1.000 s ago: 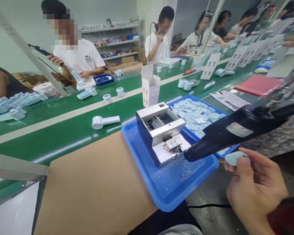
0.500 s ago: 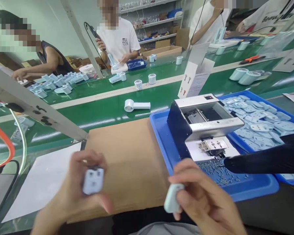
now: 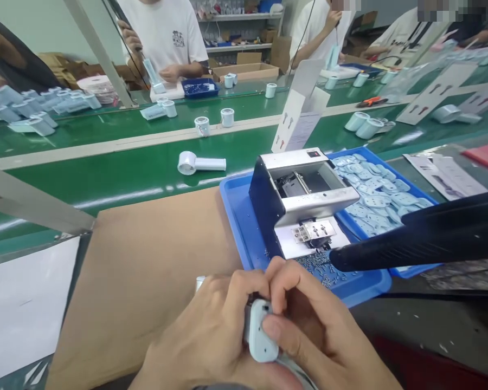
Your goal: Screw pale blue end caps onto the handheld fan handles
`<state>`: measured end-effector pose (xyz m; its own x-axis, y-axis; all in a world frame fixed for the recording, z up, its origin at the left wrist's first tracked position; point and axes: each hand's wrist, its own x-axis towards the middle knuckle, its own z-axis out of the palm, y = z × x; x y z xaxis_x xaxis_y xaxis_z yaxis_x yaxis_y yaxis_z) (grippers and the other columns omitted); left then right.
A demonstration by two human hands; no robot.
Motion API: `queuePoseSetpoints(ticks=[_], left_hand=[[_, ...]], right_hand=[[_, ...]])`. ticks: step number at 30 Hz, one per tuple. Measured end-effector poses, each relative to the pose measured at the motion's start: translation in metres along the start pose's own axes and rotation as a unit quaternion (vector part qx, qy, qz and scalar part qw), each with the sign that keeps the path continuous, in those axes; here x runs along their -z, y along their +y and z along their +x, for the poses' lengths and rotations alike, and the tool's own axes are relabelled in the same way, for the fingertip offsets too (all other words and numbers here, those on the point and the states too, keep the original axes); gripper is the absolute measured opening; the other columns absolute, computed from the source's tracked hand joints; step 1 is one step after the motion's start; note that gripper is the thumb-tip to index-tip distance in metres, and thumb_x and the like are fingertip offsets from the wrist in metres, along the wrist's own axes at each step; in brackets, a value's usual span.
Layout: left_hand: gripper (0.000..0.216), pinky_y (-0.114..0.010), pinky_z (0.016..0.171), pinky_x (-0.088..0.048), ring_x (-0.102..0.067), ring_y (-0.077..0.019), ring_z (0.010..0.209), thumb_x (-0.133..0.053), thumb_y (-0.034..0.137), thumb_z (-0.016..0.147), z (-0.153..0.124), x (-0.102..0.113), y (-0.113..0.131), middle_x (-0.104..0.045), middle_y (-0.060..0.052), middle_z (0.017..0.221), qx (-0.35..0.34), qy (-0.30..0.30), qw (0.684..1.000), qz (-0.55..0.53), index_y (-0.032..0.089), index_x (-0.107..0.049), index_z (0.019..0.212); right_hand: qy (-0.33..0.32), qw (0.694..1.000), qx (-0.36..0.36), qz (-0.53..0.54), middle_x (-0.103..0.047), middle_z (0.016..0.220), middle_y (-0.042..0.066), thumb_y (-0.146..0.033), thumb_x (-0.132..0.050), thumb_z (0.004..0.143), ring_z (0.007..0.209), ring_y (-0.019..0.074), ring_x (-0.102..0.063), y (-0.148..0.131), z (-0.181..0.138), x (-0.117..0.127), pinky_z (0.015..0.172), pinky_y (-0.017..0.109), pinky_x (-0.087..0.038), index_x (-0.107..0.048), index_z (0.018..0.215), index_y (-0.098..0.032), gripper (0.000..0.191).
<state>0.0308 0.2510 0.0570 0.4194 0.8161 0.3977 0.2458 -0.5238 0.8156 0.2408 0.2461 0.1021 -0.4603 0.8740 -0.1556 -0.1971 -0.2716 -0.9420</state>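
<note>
**Where two hands meet at the near edge of the bench**

Although the bench is crowded on the right, both hands work low in the view, over the near border of a flat brown cardboard sheet (image 3: 146,254). The left hand (image 3: 211,330) is curled tight around one side of a pale blue rounded plastic cover (image 3: 260,336). The right hand (image 3: 325,330) pinches the same cover from the other side, thumb lying across its face and forefinger hooked over the top. The cover stands roughly on edge between the two palms (a white corner of some other part (image 3: 199,281) shows just past the left knuckles, too hidden to identify).

Just beyond the right knuckles runs the front rim of a shallow blue plastic tray (image 3: 238,216), with small silver screws (image 3: 329,271) scattered along it. A silver and dark blue box-shaped screw feeder (image 3: 301,189) stands in this tray. A long black electric screwdriver (image 3: 423,238) slants in from the right, its tip over the tray's front rim, near the right hand but apart from it. Behind it, a second blue tray (image 3: 406,179) holds a heap of pale blue covers (image 3: 374,184).

Room to move lies leftward. The cardboard's brown surface runs from the left hand out to its left edge and up to its far edge, which meets the green conveyor belt (image 3: 106,179). A white round-headed handheld device (image 3: 199,162) lies on the belt near that edge, and a slanted grey metal bar (image 3: 32,203) crosses the far left corner
</note>
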Motion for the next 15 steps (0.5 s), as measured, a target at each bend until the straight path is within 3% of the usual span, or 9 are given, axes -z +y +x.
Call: queuePoseSetpoints(ticks=[4, 7, 9, 12, 15], left_hand=[[0.076, -0.028, 0.052, -0.039, -0.069, -0.0166, 0.057, -0.096, 0.082, 0.081, 0.014, -0.008, -0.003, -0.075, 0.003, 0.086, -0.034, -0.006, 0.999, 0.003, 0.029, -0.053, 0.116], [0.070, -0.029, 0.055, -0.038, -0.069, -0.0153, 0.057, -0.084, 0.088, 0.089, 0.025, -0.011, 0.002, -0.077, 0.005, 0.086, -0.013, -0.019, 1.000, 0.021, 0.028, -0.055, 0.111], [0.068, -0.029, 0.055, -0.040, -0.068, -0.0144, 0.054, -0.074, 0.091, 0.095, 0.032, -0.013, 0.007, -0.078, 0.005, 0.084, -0.011, -0.026, 0.999, 0.020, 0.027, -0.054, 0.109], [0.060, -0.030, 0.052, -0.037, -0.066, -0.0140, 0.052, -0.057, 0.087, 0.109, 0.040, -0.017, 0.012, -0.075, 0.005, 0.081, -0.060, -0.020, 0.997, 0.049, 0.027, -0.057, 0.115], [0.048, -0.031, 0.049, -0.035, -0.064, -0.0148, 0.052, -0.066, 0.074, 0.112, 0.043, -0.024, 0.012, -0.068, 0.005, 0.078, -0.115, 0.042, 0.992, 0.041, 0.029, -0.057, 0.129]], right_hand=[[-0.009, 0.997, 0.049, -0.058, -0.061, 0.105, 0.002, -0.048, -0.077, 0.115, 0.092, 0.0145, -0.063, 0.001, -0.003, 0.016, 0.083, 0.022, -0.054, -0.066, 0.099, -0.025, 0.030], [0.064, 0.990, 0.101, -0.078, -0.058, 0.093, 0.001, -0.044, -0.079, 0.114, 0.079, 0.0131, -0.060, 0.005, -0.003, 0.017, 0.069, 0.020, -0.052, -0.069, 0.098, -0.025, 0.027], [0.117, 0.982, 0.121, -0.085, -0.056, 0.091, 0.002, -0.052, -0.088, 0.106, 0.077, 0.0159, -0.058, 0.007, -0.004, 0.014, 0.066, 0.024, -0.054, -0.069, 0.098, -0.024, 0.035], [0.179, 0.966, 0.150, -0.115, -0.056, 0.095, 0.005, -0.067, -0.099, 0.090, 0.085, 0.0211, -0.057, 0.010, -0.006, 0.013, 0.073, 0.032, -0.059, -0.070, 0.107, -0.025, 0.054], [0.223, 0.948, 0.192, -0.123, -0.054, 0.099, 0.005, -0.082, -0.090, 0.093, 0.088, 0.0224, -0.055, 0.010, -0.005, 0.024, 0.076, 0.035, -0.059, -0.069, 0.114, -0.028, 0.061]])
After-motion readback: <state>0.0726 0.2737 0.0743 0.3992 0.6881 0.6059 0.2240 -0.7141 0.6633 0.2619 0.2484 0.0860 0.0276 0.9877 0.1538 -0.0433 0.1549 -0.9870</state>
